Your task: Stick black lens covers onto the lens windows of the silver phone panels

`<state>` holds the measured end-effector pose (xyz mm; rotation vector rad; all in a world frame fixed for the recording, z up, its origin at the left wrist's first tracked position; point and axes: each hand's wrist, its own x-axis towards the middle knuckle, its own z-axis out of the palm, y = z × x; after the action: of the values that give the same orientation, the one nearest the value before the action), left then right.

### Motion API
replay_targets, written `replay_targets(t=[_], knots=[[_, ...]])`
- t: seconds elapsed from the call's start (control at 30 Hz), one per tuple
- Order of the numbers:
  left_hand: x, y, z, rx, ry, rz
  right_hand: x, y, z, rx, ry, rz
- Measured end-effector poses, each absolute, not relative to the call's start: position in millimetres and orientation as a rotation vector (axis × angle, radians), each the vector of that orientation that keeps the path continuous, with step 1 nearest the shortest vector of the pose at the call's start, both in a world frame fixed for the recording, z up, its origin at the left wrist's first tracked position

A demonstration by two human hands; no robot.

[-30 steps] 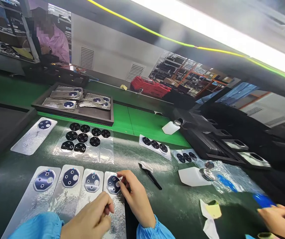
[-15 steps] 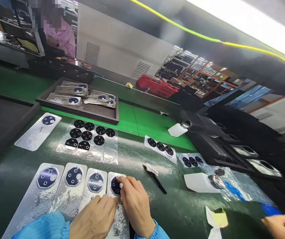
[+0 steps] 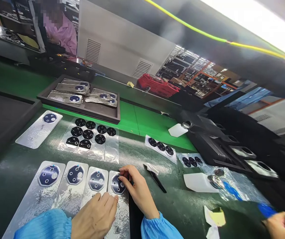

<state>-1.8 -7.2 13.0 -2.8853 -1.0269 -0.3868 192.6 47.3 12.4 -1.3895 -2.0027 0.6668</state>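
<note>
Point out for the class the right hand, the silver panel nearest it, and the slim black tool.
Right hand (image 3: 139, 190): head view, middle of the hand.
Silver panel (image 3: 123, 209): head view, silver surface below its octagon.
Slim black tool (image 3: 158, 182): head view, its dark shaft.

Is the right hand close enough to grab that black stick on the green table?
Probably yes: the black pen-like tool lies near the right hand, with nothing apparently between them. Its fingers are at the rightmost phone back panel, so they'd have to leave it.
</note>
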Motion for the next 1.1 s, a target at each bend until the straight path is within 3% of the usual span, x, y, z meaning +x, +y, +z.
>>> replay_targets(t=[0.63, 1.1], knots=[[-4, -10, 12, -2.9, -1.015, -0.285, 197, 51, 4, -1.19, -2.337, 0.471], [-3, -9, 9, -2.903, -1.032, -0.289, 200, 33, -3, -1.325, -2.06, 0.34]])
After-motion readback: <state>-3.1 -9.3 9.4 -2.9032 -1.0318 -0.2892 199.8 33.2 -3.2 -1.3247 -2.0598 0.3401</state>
